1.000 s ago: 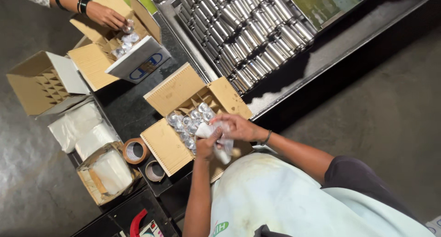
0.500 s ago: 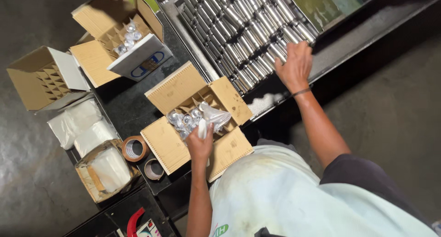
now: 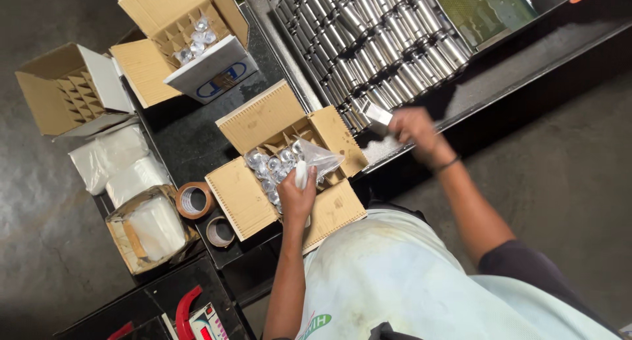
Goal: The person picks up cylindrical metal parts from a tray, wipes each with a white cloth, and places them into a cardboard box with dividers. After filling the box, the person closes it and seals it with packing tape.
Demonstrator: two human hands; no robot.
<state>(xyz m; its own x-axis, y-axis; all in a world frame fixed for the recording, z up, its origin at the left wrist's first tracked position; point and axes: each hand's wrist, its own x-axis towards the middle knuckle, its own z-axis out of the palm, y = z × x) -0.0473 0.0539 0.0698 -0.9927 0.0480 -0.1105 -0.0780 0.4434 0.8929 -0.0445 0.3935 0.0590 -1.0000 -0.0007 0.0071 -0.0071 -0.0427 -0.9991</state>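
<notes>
Right hand point(image 3: 411, 126): clamped on a metal cylinder point(image 3: 378, 114), axis level, right of the divided carton point(image 3: 289, 159).
Left hand point(image 3: 297, 198): pinching a clear bag point(image 3: 320, 157) over the carton.

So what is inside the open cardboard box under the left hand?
The open cardboard box holds shiny metal cylinders standing in cardboard dividers. The left hand holds a clear plastic bag over them, so the cells beneath hand and bag are hidden.

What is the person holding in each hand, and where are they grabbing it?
The right hand grips a shiny metal cylinder by one end. The left hand holds a clear plastic bag by its gathered end, over the open cardboard box.
</notes>
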